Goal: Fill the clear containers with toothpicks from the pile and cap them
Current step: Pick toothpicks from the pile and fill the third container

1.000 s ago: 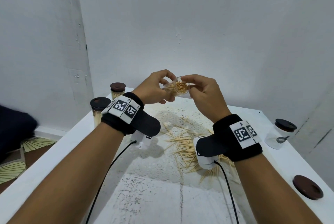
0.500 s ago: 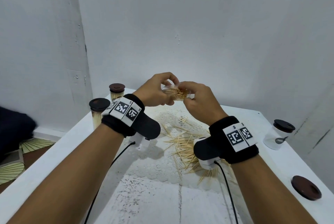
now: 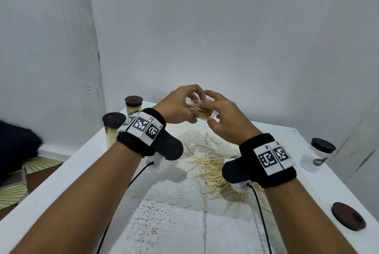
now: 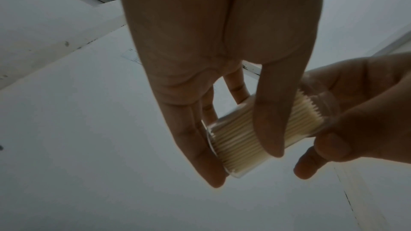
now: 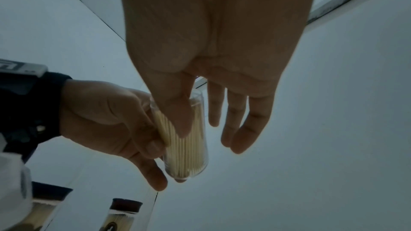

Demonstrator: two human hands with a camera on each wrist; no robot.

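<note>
Both hands hold one clear container (image 3: 202,111) above the far part of the table. It is packed with toothpicks, has no cap and lies nearly on its side, with its mouth towards me. My left hand (image 3: 182,106) pinches its closed end; in the left wrist view the thumb lies across the container (image 4: 240,140). My right hand (image 3: 222,118) grips the mouth end, thumb on the container (image 5: 189,147) wall. The toothpick pile (image 3: 213,169) lies on the white table (image 3: 86,163) below my right wrist. A loose brown lid (image 3: 348,215) rests near the right edge.
Two capped containers full of toothpicks (image 3: 112,130) (image 3: 133,106) stand along the table's left edge. A capped clear container (image 3: 315,155) stands at the right edge. A lace mat (image 3: 170,190) lies under the pile. Walls close in behind and left.
The container has turned so that its open mouth faces me more. My right fingers have shifted over the mouth end. Both hands stay together above the table.
</note>
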